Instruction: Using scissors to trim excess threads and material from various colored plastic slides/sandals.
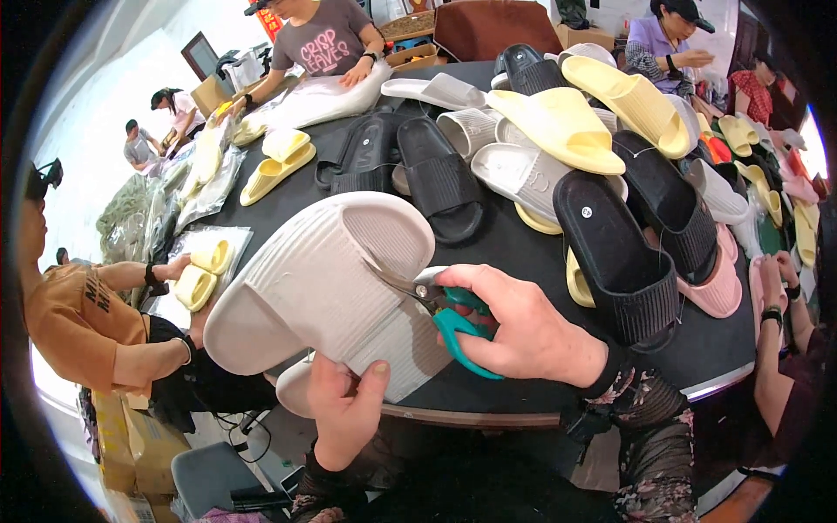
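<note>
The left hand [342, 417] is closed on the near edge of a pale grey slipper [314, 283], thumb on top and fingers hidden beneath, holding it up with its ribbed sole facing the camera. The right hand [514, 327] is curled tight through the green handles of a pair of scissors [440, 309]; the blades point left and their tips touch the slipper's sole near its strap. The slipper lies just left of the right hand and straight above the left hand. A second pale slipper [292, 388] peeks out under it, touching the left hand's side. Beyond the right hand, on the black table [514, 248], black slippers [619, 253], yellow slippers [558, 126] and grey ones lie heaped. Far left of the hands, another person's hand rests by a yellow pair in a clear bag [202, 270]
</note>
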Demonstrator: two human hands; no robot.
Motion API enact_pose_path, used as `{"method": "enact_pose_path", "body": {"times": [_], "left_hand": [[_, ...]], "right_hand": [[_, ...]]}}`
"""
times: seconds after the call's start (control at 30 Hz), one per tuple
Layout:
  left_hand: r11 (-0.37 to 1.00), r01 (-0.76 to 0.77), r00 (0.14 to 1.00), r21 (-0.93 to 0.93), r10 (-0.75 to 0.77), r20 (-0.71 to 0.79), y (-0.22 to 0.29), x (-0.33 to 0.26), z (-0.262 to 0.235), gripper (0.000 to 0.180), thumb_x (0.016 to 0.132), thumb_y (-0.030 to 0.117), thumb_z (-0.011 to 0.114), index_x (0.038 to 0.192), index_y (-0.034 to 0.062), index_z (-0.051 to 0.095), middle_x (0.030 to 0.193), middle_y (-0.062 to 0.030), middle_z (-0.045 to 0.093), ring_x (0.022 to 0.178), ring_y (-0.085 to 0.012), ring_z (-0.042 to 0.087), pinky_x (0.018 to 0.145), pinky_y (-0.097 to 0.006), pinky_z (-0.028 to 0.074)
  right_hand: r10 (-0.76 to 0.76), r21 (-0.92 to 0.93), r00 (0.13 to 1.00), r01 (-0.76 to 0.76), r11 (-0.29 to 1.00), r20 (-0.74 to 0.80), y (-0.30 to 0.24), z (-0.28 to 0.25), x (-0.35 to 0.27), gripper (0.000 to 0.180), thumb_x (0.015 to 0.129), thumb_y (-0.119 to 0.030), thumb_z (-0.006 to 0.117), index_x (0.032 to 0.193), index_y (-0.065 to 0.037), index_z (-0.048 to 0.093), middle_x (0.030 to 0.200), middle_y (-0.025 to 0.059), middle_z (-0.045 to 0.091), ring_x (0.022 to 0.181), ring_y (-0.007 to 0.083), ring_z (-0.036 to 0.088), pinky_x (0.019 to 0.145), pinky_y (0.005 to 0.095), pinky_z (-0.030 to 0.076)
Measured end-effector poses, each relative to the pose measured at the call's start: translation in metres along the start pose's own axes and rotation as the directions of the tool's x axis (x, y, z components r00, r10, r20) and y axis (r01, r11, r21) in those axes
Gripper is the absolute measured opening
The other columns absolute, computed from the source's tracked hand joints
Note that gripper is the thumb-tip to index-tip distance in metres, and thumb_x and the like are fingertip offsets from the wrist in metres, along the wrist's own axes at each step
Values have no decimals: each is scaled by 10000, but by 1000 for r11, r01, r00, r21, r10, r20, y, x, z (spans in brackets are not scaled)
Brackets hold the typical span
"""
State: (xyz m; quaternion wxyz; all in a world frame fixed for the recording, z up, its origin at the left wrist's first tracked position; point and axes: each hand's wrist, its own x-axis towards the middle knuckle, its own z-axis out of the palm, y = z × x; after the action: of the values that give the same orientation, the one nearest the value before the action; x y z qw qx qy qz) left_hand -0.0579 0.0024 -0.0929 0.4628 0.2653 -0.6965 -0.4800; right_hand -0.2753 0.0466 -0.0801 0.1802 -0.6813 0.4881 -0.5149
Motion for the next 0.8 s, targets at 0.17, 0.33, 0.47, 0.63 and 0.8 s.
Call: {"method": "enact_pose_path", "body": {"times": [0.17,0.33,0.47,0.63,0.8], "left_hand": [[998,60,998,-5,-60,15,1,-3,4,457,843,-58,550,1265,-85,376,1201,-167,523,1075,-214,540,917,-318,424],[995,93,995,23,-94,24,-3,-7,3,446,846,-57,548,1259,-84,384,1196,-168,528,1076,-215,540,921,-320,422],[997,73,997,12,-73,23,-2,-9,4,444,849,-52,551,1259,-82,383,1186,-168,536,1064,-212,547,912,-311,428],[998,68,997,-7,-68,23,-1,-9,7,452,840,-61,551,1258,-85,380,1175,-167,540,1053,-206,551,908,-305,427],[983,170,985,63,-170,6,-6,-10,10,438,809,-73,562,1220,-88,413,1141,-155,553,1023,-186,562,871,-291,442]], "right_hand": [[-15,-35,1000,14,999,-27,2,-2,-1,442,735,-80,652,1134,12,486,981,195,595,791,298,653,701,352,550],[-16,-53,1000,16,998,-14,2,-5,-3,433,739,-79,645,1132,17,491,983,204,599,801,306,653,707,355,549],[-27,-39,1000,26,999,-8,4,-4,-4,427,740,-78,642,1129,23,496,992,212,597,804,310,652,714,356,546],[25,10,998,-25,1000,-53,-1,-6,-3,419,745,-83,639,1125,22,499,980,211,599,804,327,644,716,367,535],[52,-44,999,-52,998,13,1,-10,-5,390,767,-119,623,1118,10,510,955,211,613,809,341,640,716,386,524]]}}
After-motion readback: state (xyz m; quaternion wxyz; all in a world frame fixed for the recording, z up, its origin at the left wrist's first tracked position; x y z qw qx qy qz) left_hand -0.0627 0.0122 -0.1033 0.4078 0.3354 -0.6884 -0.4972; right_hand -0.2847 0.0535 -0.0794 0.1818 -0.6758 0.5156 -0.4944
